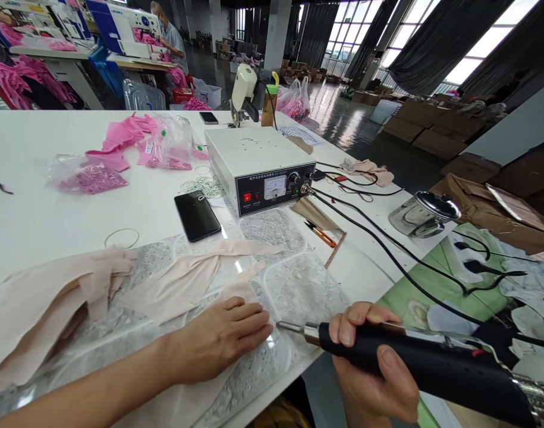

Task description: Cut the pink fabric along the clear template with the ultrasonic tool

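Note:
My right hand [374, 368] is wrapped round a thick black handheld tool [414, 356] at the lower right. The tool's thin metal tip [292, 326] points left, close by the fingertips of my left hand [227, 333]. That left hand lies flat, palm down, fingers stretched out, over pale pink fabric [242, 280] on a grey patterned mat [298, 282]. Another pale pink strip [186, 276] lies just beyond it. At the far left is a stack of pale pink fabric pieces [44, 303].
Behind the mat stand a white control box [258, 154] and a black phone [197, 216]. Orange snips [320, 233], black cables [379, 232] and a glass mug [421, 214] are to the right. Pink bags [91, 176] lie back left. A person [171, 41] sits at a sewing machine.

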### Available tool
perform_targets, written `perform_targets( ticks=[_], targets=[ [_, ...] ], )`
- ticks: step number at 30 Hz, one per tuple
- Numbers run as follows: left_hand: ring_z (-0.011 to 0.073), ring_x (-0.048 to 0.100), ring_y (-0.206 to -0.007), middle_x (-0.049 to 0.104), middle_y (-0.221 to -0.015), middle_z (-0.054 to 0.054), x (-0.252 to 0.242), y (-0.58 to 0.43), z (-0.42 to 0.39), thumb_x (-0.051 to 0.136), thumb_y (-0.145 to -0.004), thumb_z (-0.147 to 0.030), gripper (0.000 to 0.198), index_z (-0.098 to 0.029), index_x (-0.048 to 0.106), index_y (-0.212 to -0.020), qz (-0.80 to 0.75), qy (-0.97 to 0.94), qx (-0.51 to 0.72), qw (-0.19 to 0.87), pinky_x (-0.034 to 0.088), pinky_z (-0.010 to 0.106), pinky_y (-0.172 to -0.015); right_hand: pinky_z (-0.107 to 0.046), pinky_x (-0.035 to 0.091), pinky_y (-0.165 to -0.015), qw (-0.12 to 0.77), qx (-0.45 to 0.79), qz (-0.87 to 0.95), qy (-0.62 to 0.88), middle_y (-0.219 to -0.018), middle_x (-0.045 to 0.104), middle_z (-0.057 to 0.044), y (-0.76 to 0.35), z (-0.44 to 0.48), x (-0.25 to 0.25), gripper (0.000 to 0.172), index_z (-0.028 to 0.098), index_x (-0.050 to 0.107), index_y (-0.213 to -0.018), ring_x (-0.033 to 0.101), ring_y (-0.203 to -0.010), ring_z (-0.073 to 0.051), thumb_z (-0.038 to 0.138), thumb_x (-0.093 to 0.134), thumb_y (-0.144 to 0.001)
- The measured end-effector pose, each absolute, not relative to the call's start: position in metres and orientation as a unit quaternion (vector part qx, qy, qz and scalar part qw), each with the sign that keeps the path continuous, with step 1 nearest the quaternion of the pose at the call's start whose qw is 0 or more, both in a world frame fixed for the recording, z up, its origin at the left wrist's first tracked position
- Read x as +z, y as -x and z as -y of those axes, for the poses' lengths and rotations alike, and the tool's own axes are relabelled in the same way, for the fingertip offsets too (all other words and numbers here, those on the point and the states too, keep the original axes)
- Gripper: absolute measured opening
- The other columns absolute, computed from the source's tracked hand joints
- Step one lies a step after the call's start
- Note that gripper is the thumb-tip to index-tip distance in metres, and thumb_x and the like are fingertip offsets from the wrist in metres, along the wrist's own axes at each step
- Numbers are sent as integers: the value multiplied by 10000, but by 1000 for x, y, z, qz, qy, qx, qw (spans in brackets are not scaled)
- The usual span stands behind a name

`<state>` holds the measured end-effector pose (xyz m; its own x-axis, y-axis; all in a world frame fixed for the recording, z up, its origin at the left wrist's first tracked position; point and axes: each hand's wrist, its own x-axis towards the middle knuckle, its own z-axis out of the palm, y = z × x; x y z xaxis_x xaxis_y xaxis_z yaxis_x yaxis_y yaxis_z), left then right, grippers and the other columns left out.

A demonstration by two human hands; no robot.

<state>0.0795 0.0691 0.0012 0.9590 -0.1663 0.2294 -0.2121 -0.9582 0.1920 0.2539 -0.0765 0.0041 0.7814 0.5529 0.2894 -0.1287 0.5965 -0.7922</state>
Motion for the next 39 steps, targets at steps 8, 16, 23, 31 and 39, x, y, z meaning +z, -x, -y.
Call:
perform_targets(
  ticks=[8, 16, 23, 31, 39],
  targets=[
    [248, 588, -1075, 644, -1176, 151, 1, -78, -68, 308, -1011, -79, 346, -102, 490, -1304, 94, -984, 106, 110, 430, 374, -884, -273, 463, -471, 851, 206, 273, 397, -770, 523, 8, -254, 77, 5, 173, 204, 618, -894, 516, -523, -97, 309, 575, -764],
    [250, 580, -1071, 644, -1158, 149, 1, -79, -68, 285, -1019, -82, 339, -80, 503, -1279, 98, -984, 111, 101, 423, 376, -893, -283, 464, -480, 846, 209, 288, 397, -777, 525, 4, -252, 77, 6, 159, 206, 610, -908, 522, -533, -105, 311, 574, -793],
    [246, 582, -1064, 647, -1148, 145, 0, -79, -68, 253, -1026, -90, 357, -89, 501, -1283, 98, -984, 119, 90, 430, 378, -880, -273, 482, -513, 842, 218, 303, 391, -792, 527, 5, -251, 76, 5, 143, 200, 600, -914, 549, -564, -101, 303, 575, -818],
    [250, 579, -1045, 634, -1182, 144, -2, -78, -68, 283, -1016, -78, 351, -79, 505, -1288, 101, -984, 112, 90, 429, 382, -868, -281, 511, -519, 816, 208, 352, 409, -794, 539, 9, -248, 76, 10, 81, 225, 576, -897, 558, -578, -109, 288, 579, -847],
    [251, 594, -1046, 640, -1192, 133, 1, -79, -67, 243, -1028, -81, 370, -75, 516, -1277, 101, -983, 128, 90, 422, 379, -876, -265, 509, -520, 823, 215, 341, 400, -806, 515, 3, -249, 76, 11, 113, 210, 588, -911, 555, -584, -98, 293, 567, -837]
  ],
)
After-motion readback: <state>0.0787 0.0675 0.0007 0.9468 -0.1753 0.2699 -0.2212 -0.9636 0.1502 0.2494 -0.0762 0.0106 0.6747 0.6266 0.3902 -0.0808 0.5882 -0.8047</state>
